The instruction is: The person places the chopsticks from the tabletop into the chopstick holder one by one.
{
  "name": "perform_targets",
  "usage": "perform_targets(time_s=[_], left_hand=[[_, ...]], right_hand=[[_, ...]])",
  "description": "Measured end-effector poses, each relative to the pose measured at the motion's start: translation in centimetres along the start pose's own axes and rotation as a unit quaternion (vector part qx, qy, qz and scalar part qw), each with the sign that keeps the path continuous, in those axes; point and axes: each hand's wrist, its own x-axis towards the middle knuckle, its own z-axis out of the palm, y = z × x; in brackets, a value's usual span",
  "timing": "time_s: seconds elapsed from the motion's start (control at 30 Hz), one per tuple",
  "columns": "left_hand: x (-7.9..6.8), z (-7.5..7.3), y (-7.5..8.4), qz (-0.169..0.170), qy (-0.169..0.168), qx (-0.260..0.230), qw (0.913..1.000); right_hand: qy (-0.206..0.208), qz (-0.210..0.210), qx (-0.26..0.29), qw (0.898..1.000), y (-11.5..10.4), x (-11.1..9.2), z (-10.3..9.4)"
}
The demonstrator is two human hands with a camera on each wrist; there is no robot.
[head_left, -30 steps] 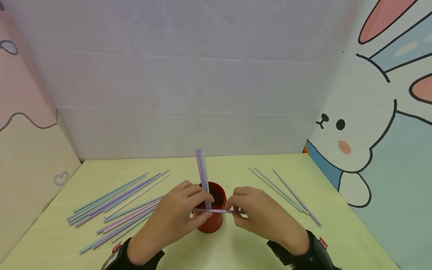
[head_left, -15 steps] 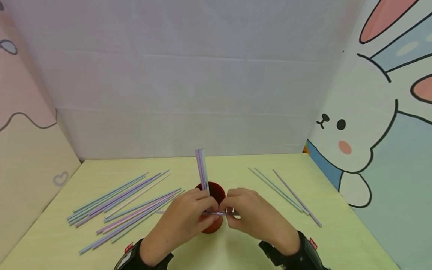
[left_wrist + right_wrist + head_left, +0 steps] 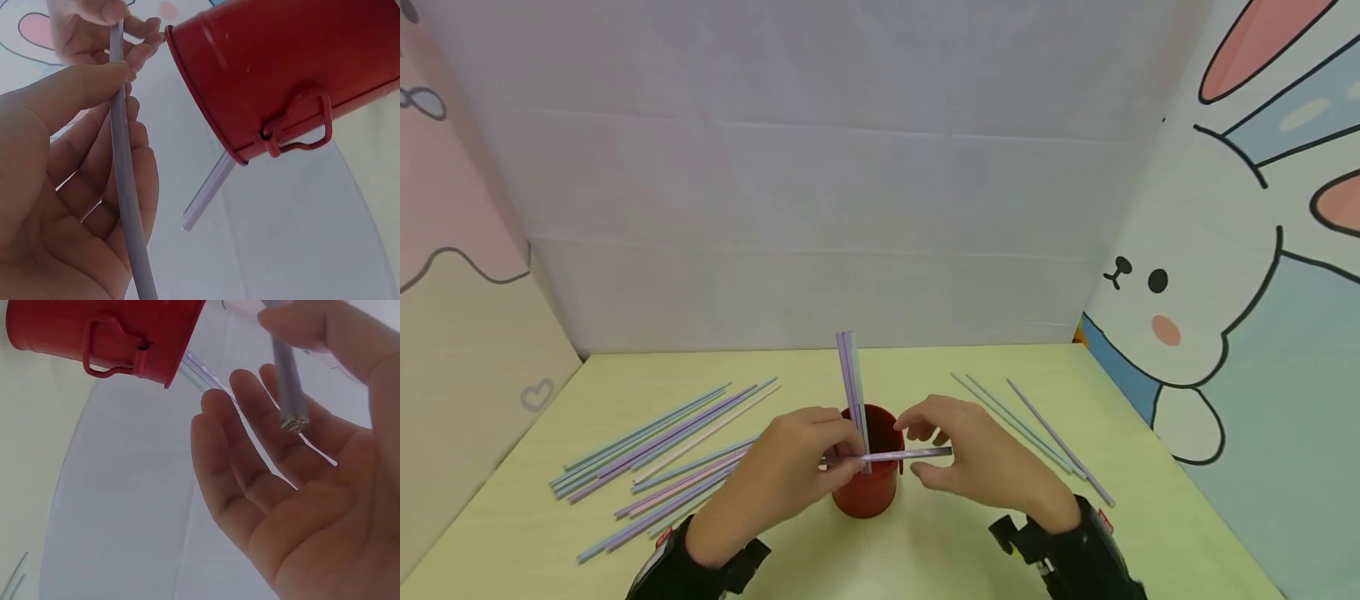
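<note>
Left hand (image 3: 808, 450) pinching a purple straw (image 3: 906, 455), right hand (image 3: 966, 450) around its free end.
Thumb and fingers of the left hand clamp the straw; the right hand's fingers stand apart, its thumb contact unclear. A gap separates the grip from the rim of the red cup (image 3: 867, 497) just beyond, with standing straws (image 3: 852, 375) inside. Scattered straws (image 3: 662, 445) lie left of the grip, three straws (image 3: 1060, 442) right; the table's (image 3: 925, 550) far edge runs beyond the cup.

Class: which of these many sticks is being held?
The lilac-grey stick extending sideways from the left hand, which pinches it; the other visible sticks stand in the red cup or lie on the table.
</note>
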Motion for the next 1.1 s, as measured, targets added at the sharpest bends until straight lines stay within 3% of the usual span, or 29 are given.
perform_targets(time_s=[0.3, 0.47, 0.6, 0.87, 0.97, 1.1], left_hand=[[0.1, -1.6, -1.5, -0.043, 0.062, -0.036, 0.9965], [0.3, -1.7, -1.6, -0.067, 0.102, -0.058, 0.9908], [0.3, -1.7, -1.6, -0.08, 0.113, -0.087, 0.9866], [0.4, -1.6, -1.6, -0.107, 0.119, -0.162, 0.9737], [0.4, -1.5, -1.7, -0.122, 0.124, -0.179, 0.9684], [0.4, -1.4, -1.6, -0.133, 0.141, -0.197, 0.961]], right_hand=[[-0.011, 0.059, 0.106, 0.993, 2.5, 0.6, 1.5], [-0.028, 0.093, 0.166, 0.981, 3.5, 0.8, 3.6], [-0.037, 0.117, 0.214, 0.969, 3.4, 1.1, 4.7], [-0.037, 0.085, 0.292, 0.952, 1.8, 1.6, 5.3], [-0.022, 0.068, 0.293, 0.954, 2.1, 1.8, 6.0], [0.003, 0.058, 0.263, 0.963, 3.4, 1.8, 7.4]])
